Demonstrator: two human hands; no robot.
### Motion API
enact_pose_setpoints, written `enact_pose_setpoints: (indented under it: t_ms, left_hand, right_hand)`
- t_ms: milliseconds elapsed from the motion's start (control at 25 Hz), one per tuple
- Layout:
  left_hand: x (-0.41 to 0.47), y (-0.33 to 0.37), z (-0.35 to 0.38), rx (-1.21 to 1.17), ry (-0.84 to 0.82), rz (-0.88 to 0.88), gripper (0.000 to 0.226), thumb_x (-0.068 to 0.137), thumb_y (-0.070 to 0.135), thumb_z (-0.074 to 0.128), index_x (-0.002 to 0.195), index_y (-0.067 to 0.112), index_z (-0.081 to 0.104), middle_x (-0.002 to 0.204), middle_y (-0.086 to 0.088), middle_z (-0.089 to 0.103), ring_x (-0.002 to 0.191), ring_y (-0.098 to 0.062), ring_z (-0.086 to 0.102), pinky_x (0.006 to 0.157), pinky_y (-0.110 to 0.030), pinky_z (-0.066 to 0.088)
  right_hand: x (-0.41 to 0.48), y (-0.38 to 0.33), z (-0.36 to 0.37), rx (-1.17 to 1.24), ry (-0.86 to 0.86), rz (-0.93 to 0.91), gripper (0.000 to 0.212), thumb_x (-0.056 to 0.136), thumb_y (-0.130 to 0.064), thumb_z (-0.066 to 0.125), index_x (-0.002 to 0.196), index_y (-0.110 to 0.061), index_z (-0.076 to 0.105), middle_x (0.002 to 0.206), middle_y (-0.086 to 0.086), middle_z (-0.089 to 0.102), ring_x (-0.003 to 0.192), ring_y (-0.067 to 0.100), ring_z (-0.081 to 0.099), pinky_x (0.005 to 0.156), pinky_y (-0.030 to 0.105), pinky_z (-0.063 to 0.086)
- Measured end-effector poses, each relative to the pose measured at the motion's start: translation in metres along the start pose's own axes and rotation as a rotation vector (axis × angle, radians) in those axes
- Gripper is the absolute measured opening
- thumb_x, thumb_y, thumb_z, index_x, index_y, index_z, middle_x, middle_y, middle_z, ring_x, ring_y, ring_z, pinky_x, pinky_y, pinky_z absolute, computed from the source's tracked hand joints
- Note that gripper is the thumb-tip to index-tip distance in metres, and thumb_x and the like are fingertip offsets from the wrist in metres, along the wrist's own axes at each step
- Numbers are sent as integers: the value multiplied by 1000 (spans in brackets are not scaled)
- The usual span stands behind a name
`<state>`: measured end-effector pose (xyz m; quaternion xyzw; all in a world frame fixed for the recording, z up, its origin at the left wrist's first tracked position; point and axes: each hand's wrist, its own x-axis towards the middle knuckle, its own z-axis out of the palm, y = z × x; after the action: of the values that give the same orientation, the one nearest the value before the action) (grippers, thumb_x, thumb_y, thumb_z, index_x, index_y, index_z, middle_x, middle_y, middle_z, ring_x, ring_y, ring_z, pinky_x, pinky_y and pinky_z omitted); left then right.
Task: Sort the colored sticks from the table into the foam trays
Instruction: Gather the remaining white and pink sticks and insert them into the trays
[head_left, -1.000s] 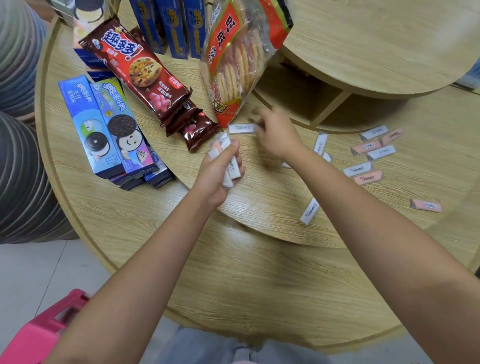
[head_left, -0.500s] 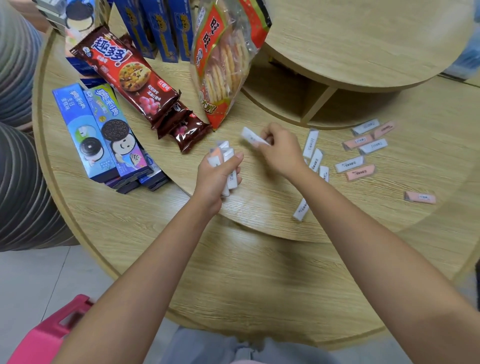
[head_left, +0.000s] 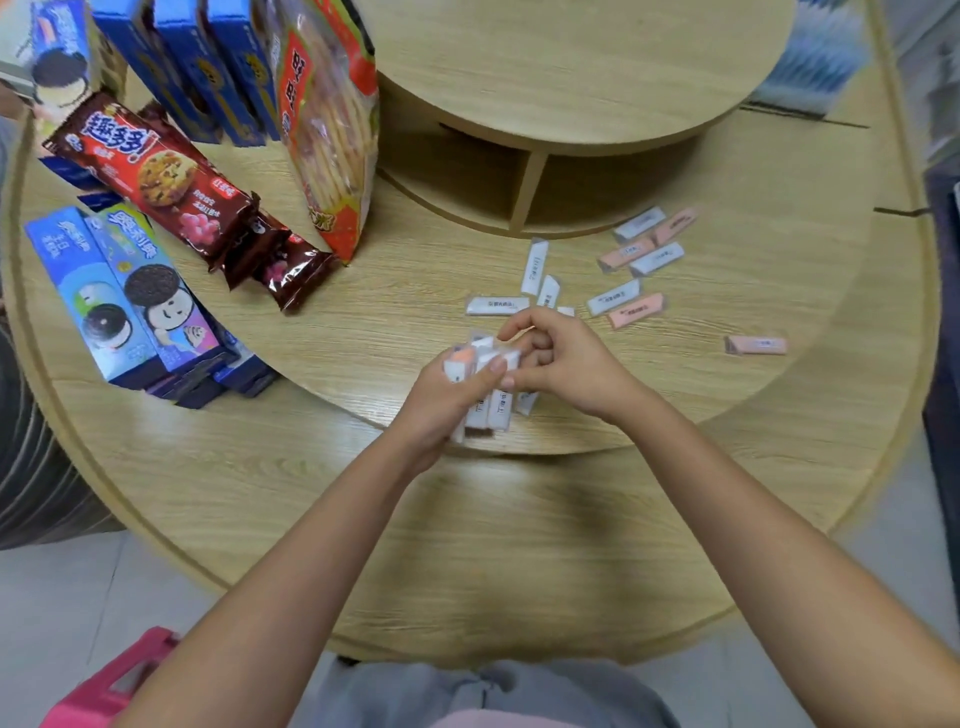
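My left hand (head_left: 441, 402) grips an upright bundle of sticks (head_left: 491, 413), mostly white with one pink top showing. My right hand (head_left: 571, 364) is pressed against the bundle's right side, fingers curled, pinching a white stick (head_left: 511, 358) in among the others. Loose sticks lie on the round wooden table (head_left: 395, 322) beyond the hands: a white stick (head_left: 496, 305), two more white sticks (head_left: 535, 266), a white and pink pair (head_left: 636, 310), a mixed cluster (head_left: 647, 241) and a lone pink stick (head_left: 756, 344) at the right. No foam tray is in view.
Snack packs fill the left: Oreo boxes (head_left: 119, 291), a cookie pack (head_left: 156, 176), a rice cracker bag (head_left: 327, 119) and blue boxes (head_left: 197, 67). A raised round shelf (head_left: 571, 67) stands at the back. A wider lower tier (head_left: 467, 545) rings the table. A pink stool (head_left: 104, 686) is at the bottom left.
My right hand picked a white stick off the table near the cracker bag and carried it back to the bundle in my left hand. The view shifted a little.
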<state>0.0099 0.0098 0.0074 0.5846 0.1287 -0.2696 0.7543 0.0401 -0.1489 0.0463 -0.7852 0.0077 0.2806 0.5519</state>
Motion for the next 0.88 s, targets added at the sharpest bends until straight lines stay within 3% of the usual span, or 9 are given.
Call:
enact_pose_setpoints:
  t_ms: [120, 240, 280, 320, 440, 520, 640, 760, 880]
  left_hand:
    - [-6, -10, 5, -83, -22, -67, 34, 81, 29, 70, 108, 10, 64, 94, -8, 71, 86, -20, 67, 72, -30, 53]
    - [-13, -18, 15, -80, 123, -81, 13, 86, 23, 66, 95, 14, 65, 79, -5, 71, 77, -21, 67, 73, -35, 50]
    - [-15, -20, 17, -73, 162, -74, 11, 87, 23, 65, 95, 14, 65, 75, -3, 70, 75, -19, 67, 71, -35, 50]
    - [-18, -21, 18, -90, 181, -68, 11, 89, 22, 63, 95, 13, 64, 73, -1, 70, 73, -17, 67, 69, -33, 51]
    - [-26, -23, 19, -229, 187, -68, 16, 90, 17, 59, 103, 8, 60, 78, -4, 67, 69, -15, 66, 59, -24, 53]
    - [-28, -23, 18, -310, 189, -82, 21, 89, 18, 58, 108, 9, 57, 81, -5, 65, 70, -16, 64, 56, -24, 52]
    - [-30, -23, 16, -330, 161, -83, 24, 90, 21, 56, 110, 8, 55, 84, -8, 64, 74, -17, 60, 57, -24, 52]
    - [-30, -21, 14, -344, 152, -89, 26, 90, 23, 58, 110, 8, 53, 85, -8, 62, 72, -15, 58, 56, -24, 52]
    - [-28, -16, 10, -311, 139, -97, 22, 88, 25, 59, 104, 10, 55, 84, -7, 62, 71, -14, 58, 56, -24, 52]
  right_hand:
    - [-11, 16, 1, 51, -58, 17, 43, 75, 3, 73, 109, -15, 53, 91, 8, 55, 70, 19, 59, 72, 38, 54]
    - [-17, 33, 7, 90, 244, 123, 16, 85, -13, 64, 98, -18, 57, 83, 4, 60, 69, 18, 59, 68, 36, 49]
    - [-16, 37, 10, -83, 381, 191, 11, 86, -25, 61, 93, -18, 58, 82, 2, 62, 72, 18, 59, 68, 33, 47]
    - [-14, 40, 15, -329, 457, 261, 23, 86, -38, 59, 92, -16, 58, 83, 1, 62, 76, 20, 59, 67, 31, 45]
    - [-7, 44, 34, -720, 473, 334, 48, 85, -53, 56, 106, -9, 53, 99, 7, 61, 93, 27, 58, 66, 32, 38]
    - [-2, 45, 41, -740, 505, 334, 43, 90, -42, 54, 112, -5, 49, 108, 11, 58, 100, 30, 57, 67, 32, 36]
    - [-1, 50, 38, -693, 547, 313, 28, 93, -27, 50, 108, -3, 50, 101, 13, 59, 89, 29, 58, 61, 30, 36]
    - [-4, 54, 23, -492, 639, 210, 17, 94, -23, 52, 98, -7, 53, 89, 9, 61, 74, 25, 56, 56, 28, 35]
    - [2, 51, 5, -335, 790, 187, 13, 93, -25, 56, 94, -11, 54, 86, 4, 60, 76, 22, 56, 58, 27, 33]
